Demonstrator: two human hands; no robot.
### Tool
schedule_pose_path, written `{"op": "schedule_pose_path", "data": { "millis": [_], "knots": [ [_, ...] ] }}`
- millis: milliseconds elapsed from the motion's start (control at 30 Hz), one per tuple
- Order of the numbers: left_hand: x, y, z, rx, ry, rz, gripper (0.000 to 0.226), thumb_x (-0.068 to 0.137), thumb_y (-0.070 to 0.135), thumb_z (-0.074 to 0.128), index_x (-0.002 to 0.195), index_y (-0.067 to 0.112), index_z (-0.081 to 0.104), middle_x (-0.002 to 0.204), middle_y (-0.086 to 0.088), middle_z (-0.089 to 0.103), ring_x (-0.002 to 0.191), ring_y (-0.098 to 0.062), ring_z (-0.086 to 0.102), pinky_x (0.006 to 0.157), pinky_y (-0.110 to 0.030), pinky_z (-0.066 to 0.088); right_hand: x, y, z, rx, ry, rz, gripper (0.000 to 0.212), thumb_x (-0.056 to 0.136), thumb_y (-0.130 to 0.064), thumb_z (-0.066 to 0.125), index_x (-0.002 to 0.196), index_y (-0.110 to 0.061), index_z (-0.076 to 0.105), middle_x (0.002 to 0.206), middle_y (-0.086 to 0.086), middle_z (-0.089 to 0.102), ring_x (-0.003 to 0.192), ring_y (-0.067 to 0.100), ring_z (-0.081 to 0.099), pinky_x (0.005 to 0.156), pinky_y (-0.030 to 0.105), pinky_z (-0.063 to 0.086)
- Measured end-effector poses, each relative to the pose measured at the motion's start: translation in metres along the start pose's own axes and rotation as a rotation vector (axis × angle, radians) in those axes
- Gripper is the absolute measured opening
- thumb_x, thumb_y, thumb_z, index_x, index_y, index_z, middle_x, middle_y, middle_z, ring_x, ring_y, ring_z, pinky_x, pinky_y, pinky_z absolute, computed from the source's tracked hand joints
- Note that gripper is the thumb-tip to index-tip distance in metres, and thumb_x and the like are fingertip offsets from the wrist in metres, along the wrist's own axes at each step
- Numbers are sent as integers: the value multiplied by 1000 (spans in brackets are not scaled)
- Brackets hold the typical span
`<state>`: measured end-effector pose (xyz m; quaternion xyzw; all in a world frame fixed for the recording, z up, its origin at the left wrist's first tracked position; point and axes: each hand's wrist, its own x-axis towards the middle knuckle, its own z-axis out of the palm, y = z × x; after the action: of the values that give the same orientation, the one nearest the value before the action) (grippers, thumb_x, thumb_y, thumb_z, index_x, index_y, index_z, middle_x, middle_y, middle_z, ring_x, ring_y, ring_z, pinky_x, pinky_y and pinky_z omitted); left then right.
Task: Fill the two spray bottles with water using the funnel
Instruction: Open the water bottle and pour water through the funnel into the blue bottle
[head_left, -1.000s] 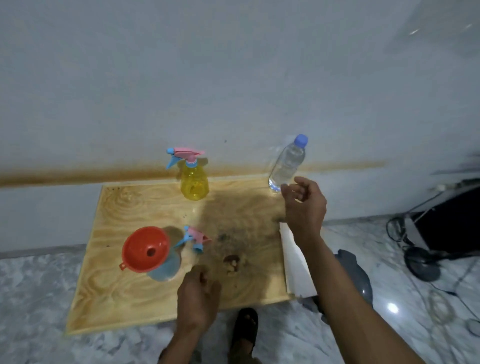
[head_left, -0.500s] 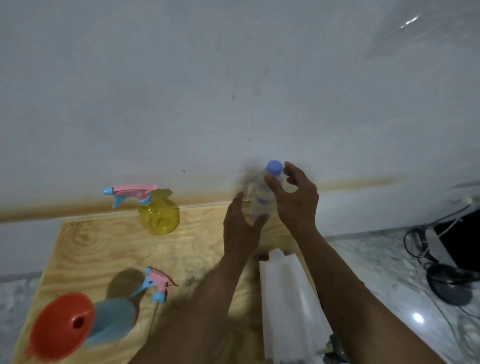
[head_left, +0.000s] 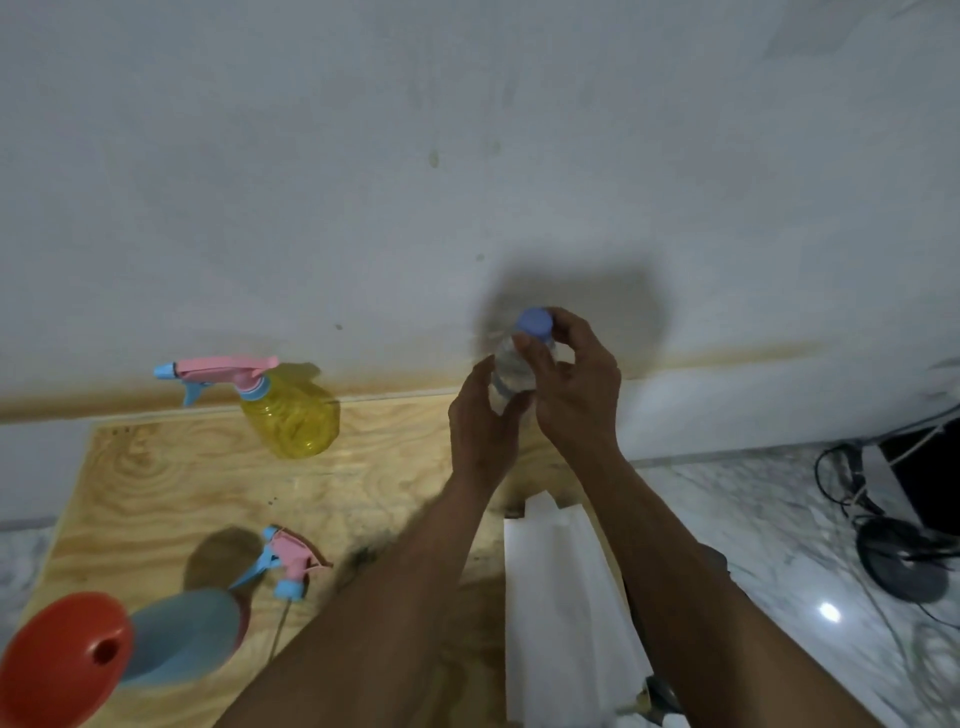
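Observation:
A clear water bottle (head_left: 511, 369) with a blue cap (head_left: 533, 323) stands at the back of the wooden board (head_left: 171, 493). My left hand (head_left: 480, 423) wraps its body from the left. My right hand (head_left: 576, 384) has its fingers on the cap and neck. A yellow spray bottle (head_left: 293, 415) with a pink and blue trigger head stands at the back left. A blue spray bottle (head_left: 184, 642) stands at the front left with a red funnel (head_left: 62, 660) in its neck. Its detached pink and blue trigger head (head_left: 288, 561) lies on the board beside it.
A white folded sheet (head_left: 561, 597) lies at the board's right edge. The grey wall (head_left: 467, 156) rises just behind the board. Marble floor (head_left: 753, 519) spreads to the right, with black cables and a round black object (head_left: 904, 558) on it.
My left hand left the front of the board and closed on the water bottle. My right hand closed on the cap. The view moved closer and to the right.

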<state>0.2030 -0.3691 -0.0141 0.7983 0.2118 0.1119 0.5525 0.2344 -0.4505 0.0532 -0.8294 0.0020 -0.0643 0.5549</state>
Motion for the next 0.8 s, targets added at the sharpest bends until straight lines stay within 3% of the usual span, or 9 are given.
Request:
{"op": "schedule_pose_path", "data": {
  "millis": [167,300,333,467,567,700,800],
  "knots": [
    [-20,-4,-16,28,-11,-47,45,85,23,77,126,17,61,117,2,72,101,-19,67,81,-30,53,-24,-8,-2,18,-11,9,33,91,-29,71,123,-20,65,117,-6,70,108,13,62,91,46,54],
    [-53,-4,-44,-6,-16,-47,52,84,22,79,130,19,57,123,5,69,108,-13,64,81,-12,48,-57,-23,-4,43,-44,27,32,92,-27,71,122,-19,65,114,-9,69,104,4,62,90,40,54],
    [-63,-5,-54,-31,-20,-41,54,83,23,80,131,21,56,123,6,69,109,-11,65,83,-12,50,-66,-27,-4,51,-54,31,31,92,-26,71,122,-19,65,113,-10,69,103,2,61,89,40,55],
    [-102,-9,-94,-114,-4,0,69,79,37,81,139,27,49,131,9,64,120,-9,63,93,-41,58,-109,-44,-4,96,-96,60,29,90,-26,73,118,-23,66,110,-15,69,104,4,63,84,45,56],
    [-131,-8,-125,-85,-5,-7,77,81,29,82,147,32,42,141,11,59,128,-4,57,99,-37,55,-146,-54,0,91,-143,60,28,89,-25,74,116,-25,66,109,-15,70,104,7,66,85,46,56],
    [-171,-18,-157,-56,-19,-20,75,84,27,80,149,33,41,143,11,57,128,-5,56,97,-21,50,-198,-59,7,64,-205,55,26,88,-27,74,112,-30,64,109,-17,70,103,4,64,86,43,56],
    [-199,-38,-172,-67,-11,-46,75,79,35,78,147,31,45,142,13,57,129,-3,55,101,-33,51,-231,-56,11,28,-237,47,26,89,-26,74,113,-29,65,109,-13,70,103,5,65,88,41,56]
  ]
}}
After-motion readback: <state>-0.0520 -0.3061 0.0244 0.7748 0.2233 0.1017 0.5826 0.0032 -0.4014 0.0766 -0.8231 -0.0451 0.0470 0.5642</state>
